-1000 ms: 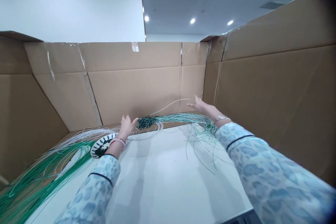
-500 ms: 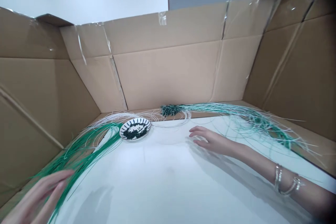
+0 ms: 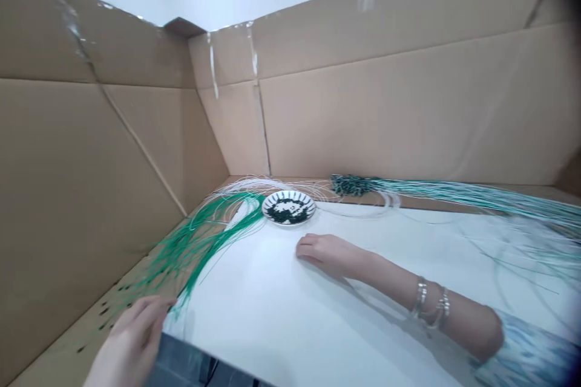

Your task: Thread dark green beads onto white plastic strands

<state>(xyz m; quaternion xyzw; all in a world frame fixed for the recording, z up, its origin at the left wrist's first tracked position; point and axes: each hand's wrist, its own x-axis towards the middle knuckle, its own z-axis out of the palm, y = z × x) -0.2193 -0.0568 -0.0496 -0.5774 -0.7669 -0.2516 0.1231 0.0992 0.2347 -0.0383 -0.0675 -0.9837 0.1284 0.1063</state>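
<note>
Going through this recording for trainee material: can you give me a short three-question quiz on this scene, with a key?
1. True or false: the right hand wears silver bangles at the wrist.
2. What lies on the plate? A) dark green bits B) red beads C) white strands
3. Fill the gap: the strands nearest the left hand are ____ in colour.

Key: 1 true; 2 A; 3 green.
</note>
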